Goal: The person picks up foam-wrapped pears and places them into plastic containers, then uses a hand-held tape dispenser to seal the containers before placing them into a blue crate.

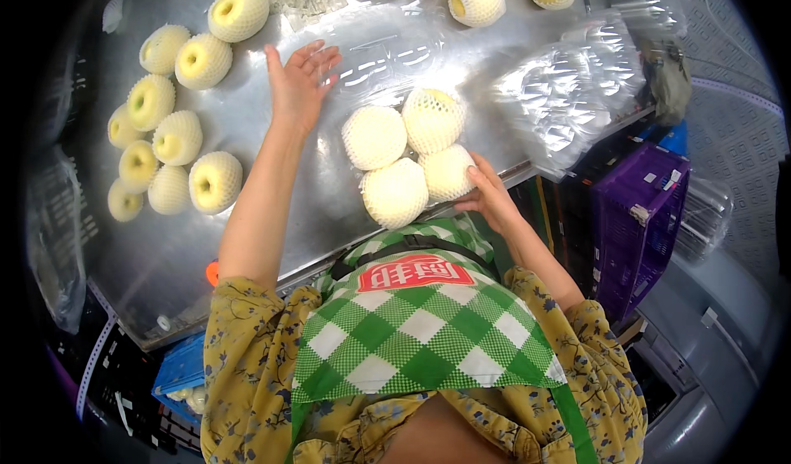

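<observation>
Four round yellow fruits in white foam nets point(395, 192) sit close together in front of me, apparently in a clear plastic box whose lid point(387, 56) seems to lie folded back beyond them. My right hand point(492, 196) grips the nearest right netted fruit point(447, 173), thumb on its side and fingers curled below. Whether those fingers also catch the box's edge is hidden. To the left of the clear plastic, my left hand point(301, 85) is raised palm inward, fingers apart, holding nothing.
Several more netted fruits point(177, 138) stand on the left of the metal table point(288, 208); others point(476, 2) lie at its far edge. Stacked clear plastic boxes point(573, 81) cover the right side. Beyond the table edge are a purple crate point(634, 217) and a blue crate point(181, 365).
</observation>
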Demonstrator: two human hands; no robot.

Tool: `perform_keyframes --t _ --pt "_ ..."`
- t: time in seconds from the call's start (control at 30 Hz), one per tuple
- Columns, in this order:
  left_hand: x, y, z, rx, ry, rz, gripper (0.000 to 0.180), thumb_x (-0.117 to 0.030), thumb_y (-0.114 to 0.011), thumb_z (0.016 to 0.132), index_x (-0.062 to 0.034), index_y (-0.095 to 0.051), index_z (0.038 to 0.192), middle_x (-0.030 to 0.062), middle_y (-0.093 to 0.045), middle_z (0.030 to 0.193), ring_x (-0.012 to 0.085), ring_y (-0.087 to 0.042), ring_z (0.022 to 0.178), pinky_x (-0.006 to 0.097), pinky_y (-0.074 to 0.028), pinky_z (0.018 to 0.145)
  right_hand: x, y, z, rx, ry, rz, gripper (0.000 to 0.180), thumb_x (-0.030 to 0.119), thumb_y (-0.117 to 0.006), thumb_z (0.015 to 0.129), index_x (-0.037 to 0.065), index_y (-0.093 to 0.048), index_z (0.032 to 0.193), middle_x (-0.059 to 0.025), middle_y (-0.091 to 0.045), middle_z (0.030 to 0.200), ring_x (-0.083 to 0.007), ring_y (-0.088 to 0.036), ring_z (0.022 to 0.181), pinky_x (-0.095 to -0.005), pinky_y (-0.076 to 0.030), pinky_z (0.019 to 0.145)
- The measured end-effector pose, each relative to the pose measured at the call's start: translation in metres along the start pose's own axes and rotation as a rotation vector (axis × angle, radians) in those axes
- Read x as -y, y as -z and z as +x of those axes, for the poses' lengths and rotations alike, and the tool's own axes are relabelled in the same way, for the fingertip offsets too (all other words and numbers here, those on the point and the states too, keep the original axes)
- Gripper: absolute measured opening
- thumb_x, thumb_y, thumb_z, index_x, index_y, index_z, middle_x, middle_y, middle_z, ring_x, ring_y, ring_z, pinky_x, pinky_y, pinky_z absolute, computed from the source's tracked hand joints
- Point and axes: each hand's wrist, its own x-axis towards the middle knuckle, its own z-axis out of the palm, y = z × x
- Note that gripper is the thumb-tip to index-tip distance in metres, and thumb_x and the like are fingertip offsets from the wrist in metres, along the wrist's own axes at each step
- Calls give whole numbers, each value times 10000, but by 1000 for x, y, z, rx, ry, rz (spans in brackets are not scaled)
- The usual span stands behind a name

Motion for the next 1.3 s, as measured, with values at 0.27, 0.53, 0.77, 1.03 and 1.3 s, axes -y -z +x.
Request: perform_keyframes --t 0.27,0.53,0.77,1.03,1.3 --pt "-24 5 -36 253 -608 1656 749 -538 -643 770 -220 -395 1401 114 -552 1209 285 -504 1153 486 -364 989 34 -25 46 -50 99 -50 705 517 -527 881 87 -336 1405 -139 -567 1100 -178 -598 712 -279 -502 629" --pt "-29 16 -51 296 -508 1697 896 -608 -648 714 -302 -257 1460 121 -194 1526 368 -259 1369 554 -240 1075 48 -52 83 123 195 315 608 322 -383 936 78 -181 1456 -233 -384 1335 -313 -627 859 -397 -538 765" --pt "-10 7 -60 284 -757 1952 888 -612 -661 687 -317 -298 1442 148 -159 1525 432 -337 1303 477 -376 1015 43 -51 92 217 186 394 602 242 -366 901 86 -191 1456 -202 -441 1308 -298 -634 853 -381 -537 761" --pt "5 -8 -76 172 -756 2145 903 -667 -646 657 -331 -320 1429 103 -169 1530 417 -231 1357 660 -349 937 40 -65 88 220 251 467 590 243 -367 911 48 -194 1440 -211 -431 1328 -296 -607 963 -389 -507 842" --pt "26 -32 -82 360 -772 2183 855 -555 -641 744 -295 -250 1458 18 -143 1544 345 -91 1418 738 -204 975 3 -63 74 326 165 278 338 233 -487 903 -14 -532 1129 -123 -579 1096 -202 -579 987 -313 -472 848"
